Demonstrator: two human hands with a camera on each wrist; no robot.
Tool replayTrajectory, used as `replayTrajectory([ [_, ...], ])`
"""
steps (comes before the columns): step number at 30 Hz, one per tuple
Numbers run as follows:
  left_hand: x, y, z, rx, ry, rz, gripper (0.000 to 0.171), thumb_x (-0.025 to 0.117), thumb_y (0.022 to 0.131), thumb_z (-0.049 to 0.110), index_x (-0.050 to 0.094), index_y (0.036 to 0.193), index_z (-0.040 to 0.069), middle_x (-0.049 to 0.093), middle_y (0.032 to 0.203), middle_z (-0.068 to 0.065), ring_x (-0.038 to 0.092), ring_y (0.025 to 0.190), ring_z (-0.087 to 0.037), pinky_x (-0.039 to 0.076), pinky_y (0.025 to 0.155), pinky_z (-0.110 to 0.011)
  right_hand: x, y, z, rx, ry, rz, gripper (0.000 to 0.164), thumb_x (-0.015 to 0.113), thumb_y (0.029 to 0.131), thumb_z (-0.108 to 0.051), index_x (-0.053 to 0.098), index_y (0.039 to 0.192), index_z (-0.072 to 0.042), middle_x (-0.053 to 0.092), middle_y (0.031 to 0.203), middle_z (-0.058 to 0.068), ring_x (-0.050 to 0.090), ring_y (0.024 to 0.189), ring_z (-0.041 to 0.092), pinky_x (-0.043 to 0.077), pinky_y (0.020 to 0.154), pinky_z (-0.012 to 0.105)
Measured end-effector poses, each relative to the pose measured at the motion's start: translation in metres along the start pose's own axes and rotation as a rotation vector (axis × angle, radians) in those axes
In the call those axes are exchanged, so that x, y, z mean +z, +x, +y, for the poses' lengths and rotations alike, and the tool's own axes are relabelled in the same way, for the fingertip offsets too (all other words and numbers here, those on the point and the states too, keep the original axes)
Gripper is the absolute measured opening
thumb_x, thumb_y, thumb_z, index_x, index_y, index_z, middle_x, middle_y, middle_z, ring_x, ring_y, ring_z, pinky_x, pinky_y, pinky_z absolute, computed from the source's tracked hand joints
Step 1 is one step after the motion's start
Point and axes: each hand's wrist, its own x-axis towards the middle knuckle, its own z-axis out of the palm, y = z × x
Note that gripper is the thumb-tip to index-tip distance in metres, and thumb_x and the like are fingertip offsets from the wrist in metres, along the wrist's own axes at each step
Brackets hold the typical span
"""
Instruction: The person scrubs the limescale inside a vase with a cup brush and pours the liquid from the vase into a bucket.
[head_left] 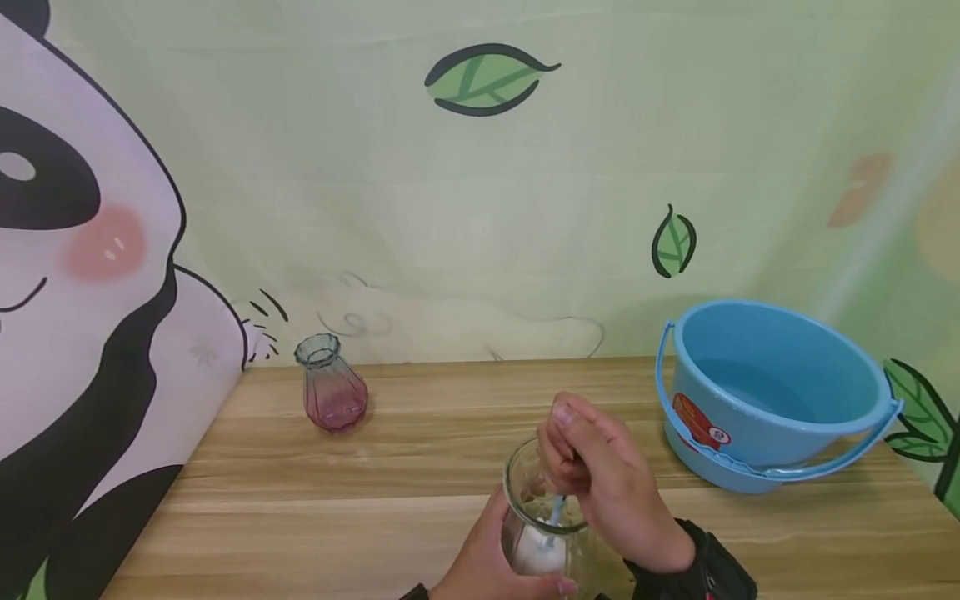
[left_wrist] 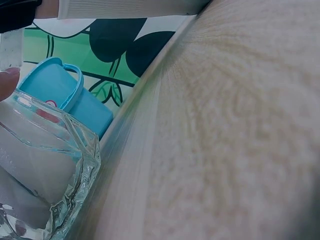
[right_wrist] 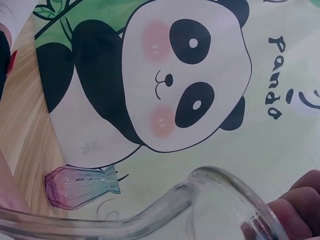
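At the bottom middle of the frame, your left hand [head_left: 483, 557] hugs the glass jar [head_left: 527, 496], likely so it won't wobble, while your right hand [head_left: 609, 483] curls around the blue stick [head_left: 557, 510], whose white end [head_left: 537, 552] sits down inside the jar.

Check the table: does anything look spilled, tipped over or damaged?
Nothing stands out. The pink vase and blue bucket stand upright, the left hand holds the glass jar, and no spill or damage shows.
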Motion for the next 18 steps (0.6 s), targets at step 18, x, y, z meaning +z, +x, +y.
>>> replayTrajectory([
  [18, 0.0001, -0.0007, 0.0004, -0.01, 0.012, 0.002, 0.097, 0.088, 0.068, 0.03, 0.029, 0.145, 0.037, 0.051, 0.134, 0.003, 0.056, 0.106, -0.021, 0.054, 0.081, -0.033, 0.0004, -0.0003, -0.0002, 0.001, 0.025, -0.03, 0.034, 0.019, 0.106, -0.006, 0.028, 0.073, -0.004, 0.023, 0.061, 0.003, 0.022, 0.047, 0.015, 0.015, 0.038, 0.035],
])
